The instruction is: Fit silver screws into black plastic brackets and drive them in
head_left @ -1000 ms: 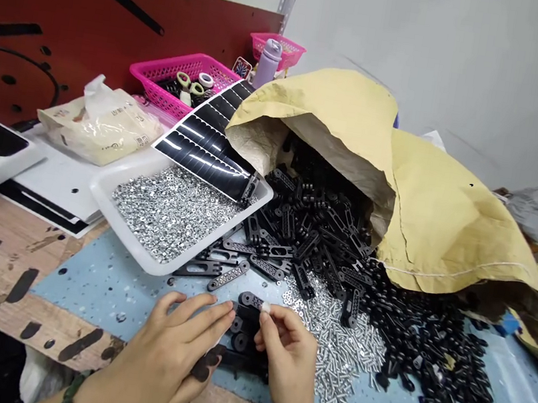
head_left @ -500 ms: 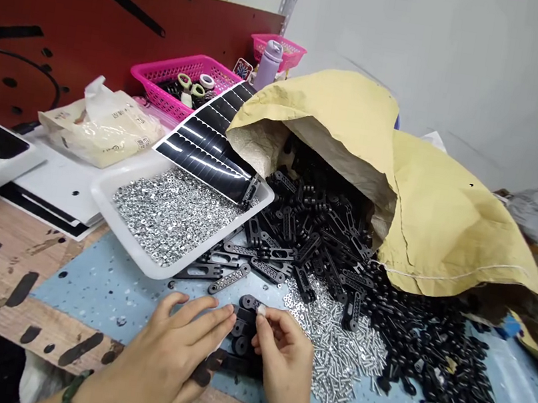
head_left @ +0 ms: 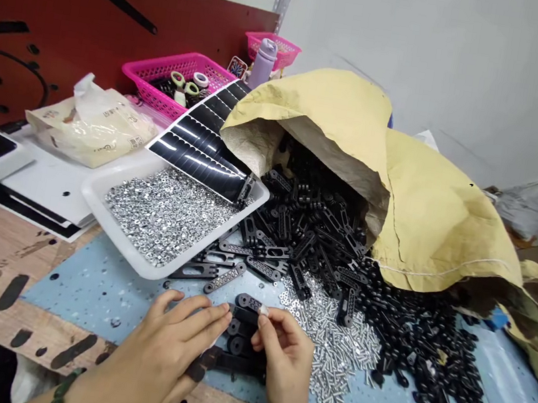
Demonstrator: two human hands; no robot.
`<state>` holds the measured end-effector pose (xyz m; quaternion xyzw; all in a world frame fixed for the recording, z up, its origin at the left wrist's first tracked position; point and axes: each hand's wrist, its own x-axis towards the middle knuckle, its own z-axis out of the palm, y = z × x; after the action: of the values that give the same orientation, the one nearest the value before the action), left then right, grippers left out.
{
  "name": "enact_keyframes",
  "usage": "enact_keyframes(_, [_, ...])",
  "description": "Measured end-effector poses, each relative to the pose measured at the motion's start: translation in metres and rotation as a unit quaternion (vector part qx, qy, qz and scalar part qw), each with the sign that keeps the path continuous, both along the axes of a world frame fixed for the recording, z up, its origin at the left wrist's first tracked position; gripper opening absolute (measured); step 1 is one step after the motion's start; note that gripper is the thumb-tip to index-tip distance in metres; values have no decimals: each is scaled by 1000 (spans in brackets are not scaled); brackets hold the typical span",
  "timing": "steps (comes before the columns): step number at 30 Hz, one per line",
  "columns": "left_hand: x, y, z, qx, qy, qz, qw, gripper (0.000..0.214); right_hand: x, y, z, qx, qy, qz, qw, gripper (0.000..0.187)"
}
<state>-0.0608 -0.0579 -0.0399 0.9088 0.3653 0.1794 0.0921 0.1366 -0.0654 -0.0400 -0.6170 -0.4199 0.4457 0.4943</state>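
Note:
My left hand (head_left: 164, 351) lies flat with fingers stretched out, pressing on a black plastic bracket assembly (head_left: 241, 339) at the front of the blue mat. My right hand (head_left: 284, 355) pinches a small pale part at its fingertips against the top of that assembly. Just right of my hands lies a heap of silver screws (head_left: 335, 349). Behind it a pile of black plastic brackets (head_left: 341, 259) spills from a yellow paper sack (head_left: 402, 188). A white tray (head_left: 100, 200) full of small silver nuts sits to the upper left of my hands.
A glossy black strip (head_left: 204, 145) leans on the tray's far edge. Pink baskets (head_left: 167, 72), a purple bottle (head_left: 262, 62) and a plastic bag (head_left: 93, 125) stand at the back left. A red-brown board (head_left: 47, 27) closes off the left side. The wooden table edge (head_left: 29, 320) runs below.
Both hands stay on the black assembly, with only slight finger shifts. The view has drifted a little to the right.

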Motion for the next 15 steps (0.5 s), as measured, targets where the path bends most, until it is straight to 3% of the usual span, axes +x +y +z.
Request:
enact_keyframes(5, [4, -3, 0, -15, -15, 27, 999, 58, -2, 0, -2, -2, -45, 15, 999, 18])
enact_keyframes(15, [-2, 4, 3, 32, -15, -7, 999, 60, -1, -1, -5, 5, -118, 42, 992, 18])
